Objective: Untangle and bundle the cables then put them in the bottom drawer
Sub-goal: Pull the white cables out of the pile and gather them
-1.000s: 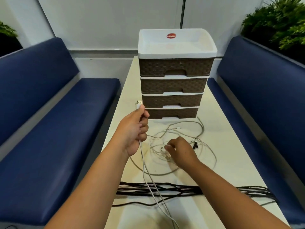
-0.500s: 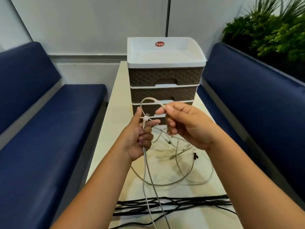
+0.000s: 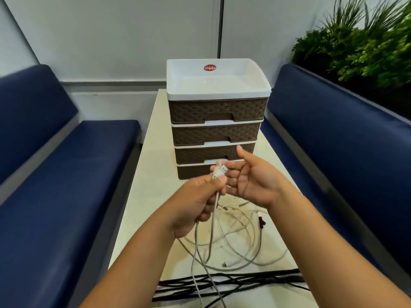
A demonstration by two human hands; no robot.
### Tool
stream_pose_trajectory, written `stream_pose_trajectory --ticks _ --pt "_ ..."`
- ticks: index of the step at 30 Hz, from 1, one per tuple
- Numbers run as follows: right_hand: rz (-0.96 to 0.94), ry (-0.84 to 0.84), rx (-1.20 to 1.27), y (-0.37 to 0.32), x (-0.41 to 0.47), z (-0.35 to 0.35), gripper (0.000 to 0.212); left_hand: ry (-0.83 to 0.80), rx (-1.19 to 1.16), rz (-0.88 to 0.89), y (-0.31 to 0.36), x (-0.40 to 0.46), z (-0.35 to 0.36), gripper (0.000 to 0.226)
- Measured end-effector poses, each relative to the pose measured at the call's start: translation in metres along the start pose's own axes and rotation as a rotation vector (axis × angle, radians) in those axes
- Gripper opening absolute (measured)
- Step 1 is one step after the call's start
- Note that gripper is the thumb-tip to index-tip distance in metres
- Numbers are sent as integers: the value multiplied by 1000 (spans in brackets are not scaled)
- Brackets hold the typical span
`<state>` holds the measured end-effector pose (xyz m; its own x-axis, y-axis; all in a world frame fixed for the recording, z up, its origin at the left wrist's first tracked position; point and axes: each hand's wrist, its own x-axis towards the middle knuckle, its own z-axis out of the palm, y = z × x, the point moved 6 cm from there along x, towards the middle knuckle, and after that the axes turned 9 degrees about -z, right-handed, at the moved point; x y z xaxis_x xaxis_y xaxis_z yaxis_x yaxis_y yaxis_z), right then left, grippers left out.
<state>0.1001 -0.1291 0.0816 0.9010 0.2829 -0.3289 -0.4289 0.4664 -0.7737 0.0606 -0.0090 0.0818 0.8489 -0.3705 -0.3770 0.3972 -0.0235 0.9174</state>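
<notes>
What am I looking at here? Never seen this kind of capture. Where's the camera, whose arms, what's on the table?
No robot here: a person wears a wide-angle camera on the head, so the single view looks forward and down at their own arms. The left hand grips two ends of a white cable, its plugs sticking up above the fingers. The right hand is open beside them, holding nothing. On the table lie loose white cable loops and, nearer the camera, a stretch of black cables. Behind stands a four-drawer unit, all drawers closed; the bottom drawer is partly hidden by the hands.
</notes>
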Motion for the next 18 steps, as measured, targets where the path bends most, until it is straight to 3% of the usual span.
stream_pose_trajectory --ticks 4,8,11,15,18 --pt "-11 105 175 -25 0 12 36 -33 57 13 -7 -10 2 33" --pt "-30 131 150 -36 -1 18 31 -82 104 25 -5 -18 -2 32" --pt "-69 57 66 -42 -5 22 29 -80 80 31 -4 -19 -4 33" --pt "-178 -90 -202 -49 -16 22 32 44 -150 -13 -10 -3 -20 38" --pt "-320 -208 -159 -53 -24 23 29 119 -263 -100 -22 13 -30 40"
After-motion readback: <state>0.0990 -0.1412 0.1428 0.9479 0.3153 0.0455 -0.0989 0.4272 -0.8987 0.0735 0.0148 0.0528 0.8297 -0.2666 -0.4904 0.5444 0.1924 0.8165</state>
